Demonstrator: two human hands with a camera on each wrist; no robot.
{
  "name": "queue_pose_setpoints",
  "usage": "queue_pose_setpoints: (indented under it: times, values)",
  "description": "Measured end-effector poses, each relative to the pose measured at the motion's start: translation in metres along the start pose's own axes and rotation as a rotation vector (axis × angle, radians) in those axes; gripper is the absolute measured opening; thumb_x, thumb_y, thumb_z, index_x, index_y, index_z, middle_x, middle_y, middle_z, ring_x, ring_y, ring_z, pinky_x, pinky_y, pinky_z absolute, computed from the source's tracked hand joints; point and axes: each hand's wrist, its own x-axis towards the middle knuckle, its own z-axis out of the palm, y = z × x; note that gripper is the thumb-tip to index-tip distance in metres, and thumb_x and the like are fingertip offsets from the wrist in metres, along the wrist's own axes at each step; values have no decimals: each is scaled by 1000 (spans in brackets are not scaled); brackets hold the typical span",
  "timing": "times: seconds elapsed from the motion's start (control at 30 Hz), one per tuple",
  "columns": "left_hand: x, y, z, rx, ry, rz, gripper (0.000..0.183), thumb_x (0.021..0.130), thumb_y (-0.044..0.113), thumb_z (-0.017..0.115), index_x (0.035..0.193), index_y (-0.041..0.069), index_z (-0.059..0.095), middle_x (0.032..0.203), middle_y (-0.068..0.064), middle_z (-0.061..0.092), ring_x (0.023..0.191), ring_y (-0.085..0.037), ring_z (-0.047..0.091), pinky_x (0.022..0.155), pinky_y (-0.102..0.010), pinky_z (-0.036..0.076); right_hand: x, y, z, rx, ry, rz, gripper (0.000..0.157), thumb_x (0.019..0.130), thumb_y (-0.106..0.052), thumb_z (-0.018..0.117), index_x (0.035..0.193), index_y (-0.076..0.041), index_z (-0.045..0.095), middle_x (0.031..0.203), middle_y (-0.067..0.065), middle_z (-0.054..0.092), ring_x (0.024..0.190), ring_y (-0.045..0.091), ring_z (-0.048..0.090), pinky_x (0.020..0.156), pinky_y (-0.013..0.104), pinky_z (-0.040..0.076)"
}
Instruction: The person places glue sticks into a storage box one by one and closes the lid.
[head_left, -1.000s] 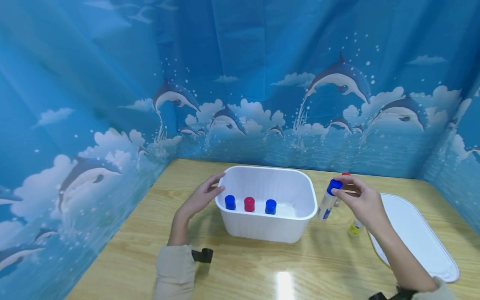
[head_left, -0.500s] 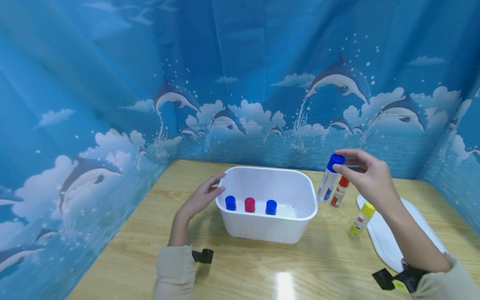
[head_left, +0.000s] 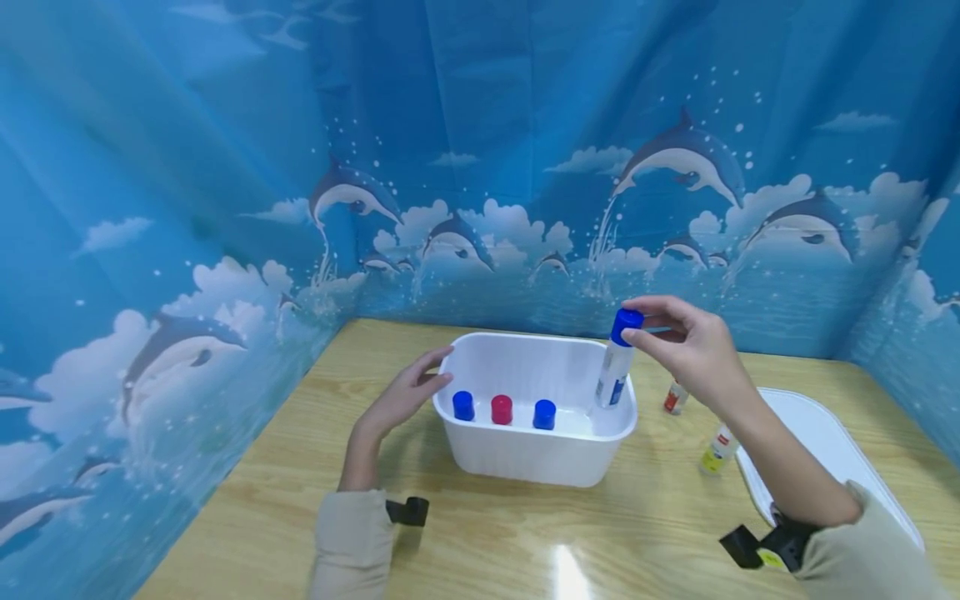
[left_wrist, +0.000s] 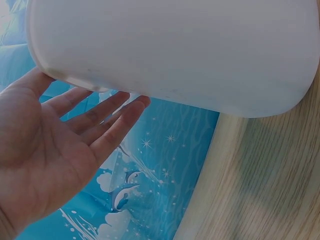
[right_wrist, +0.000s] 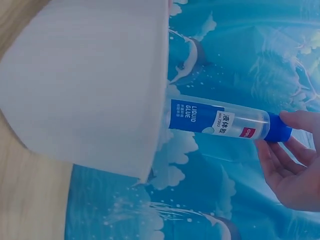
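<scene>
By its blue cap my right hand (head_left: pixel 688 342) pinches a clear liquid glue bottle (head_left: pixel 615 367), held tilted with its lower end over the right side of a white plastic bin (head_left: pixel 536 458). The right wrist view shows the blue "LIQUID GLUE" label on the bottle (right_wrist: pixel 215 117), its bottom end hidden behind the bin wall. Inside the bin stand a blue-capped bottle (head_left: pixel 463 406), a red-capped bottle (head_left: pixel 502 409) and another blue-capped bottle (head_left: pixel 544 414); only their tops show. My left hand (head_left: pixel 405 389) touches the bin's left rim, fingers fairly straight, as the left wrist view (left_wrist: pixel 65 135) also shows.
Right of the bin stand a small bottle with a red label (head_left: pixel 675 398) and one with a yellow label (head_left: pixel 718 452), both partly hidden by my right hand. A white lid (head_left: pixel 832 467) lies at the right. A dolphin-print curtain (head_left: pixel 525 167) surrounds the wooden table (head_left: pixel 480 533).
My right hand has lifted the blue-capped glue bottle off the table and carried it left, over the bin's right side. My left hand stays at the left rim.
</scene>
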Motion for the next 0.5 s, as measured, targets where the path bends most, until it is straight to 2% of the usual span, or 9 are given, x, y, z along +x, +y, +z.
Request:
queue_pose_setpoints:
  times: [0.13,0.37,0.5]
  values:
    - [1,0,1,-3,-6,5,54,93,39,52,141,19,36,141,-12,35,121,-30,41,97,-45,38,-3,5,11,28,-41,36,39,89,-28,61,122,-7,57,104,12,61,88,23,61,70,19,52]
    - [1,0,1,5,-1,-7,55,93,40,52,141,20,36,142,-12,35,122,-31,41,97,-47,38,-9,19,25,56,-96,92,42,88,-29,63,121,-5,57,105,14,61,89,26,62,73,31,54]
    - [1,0,0,10,4,-15,55,93,41,52,142,21,36,142,-11,34,122,-31,41,97,-48,37,-12,28,32,80,-122,107,41,87,-29,65,120,-6,58,107,13,61,92,26,60,75,31,53]
